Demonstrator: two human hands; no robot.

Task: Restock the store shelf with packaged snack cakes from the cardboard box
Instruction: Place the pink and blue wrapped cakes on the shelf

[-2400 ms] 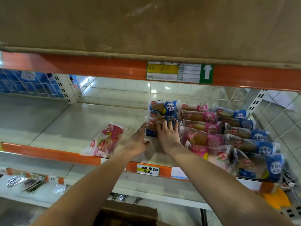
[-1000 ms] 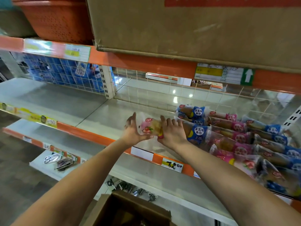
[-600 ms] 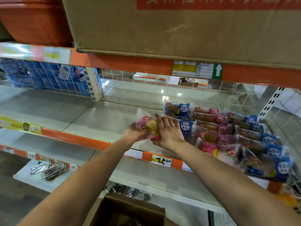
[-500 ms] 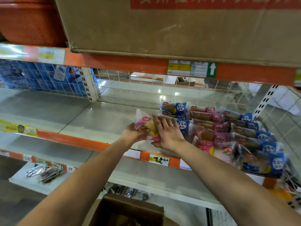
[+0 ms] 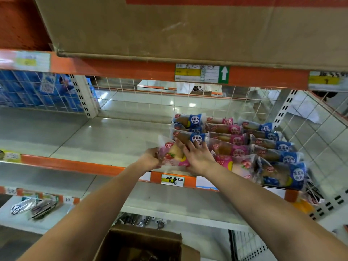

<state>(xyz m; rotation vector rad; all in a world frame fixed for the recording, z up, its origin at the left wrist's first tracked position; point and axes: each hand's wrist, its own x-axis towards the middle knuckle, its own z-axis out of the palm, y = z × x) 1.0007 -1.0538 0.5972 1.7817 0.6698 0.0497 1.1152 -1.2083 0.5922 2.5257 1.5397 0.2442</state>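
Both hands are up at the grey metal store shelf with the orange front edge point(image 5: 79, 164), working one pink strawberry-print plastic snack cake packet point(image 5: 172, 154) between them. The left hand point(image 5: 149, 159) is curled around the packet's left end, fingers closed on the wrapper, and the right hand point(image 5: 197, 157) lies flat with fingers spread over its right end, pressing on it rather than wrapped round it. The packet sits tilted near the shelf's front lip, just left of the stocked rows and touching the nearest blue blueberry-label packet point(image 5: 190, 138). Those rows fill the right part of the shelf: blue-ended packets at the left and far right point(image 5: 278, 153), with pink-ended packets point(image 5: 231, 138) in the middle column, all overlapping front to back. A handwritten white price tag point(image 5: 172, 180) is clipped to the orange edge just below the hands. The open brown cardboard box point(image 5: 145, 243) is down at the bottom, between the forearms, and its contents are too dark to make out. A big brown carton with red printing point(image 5: 169, 27) sits on the shelf above.
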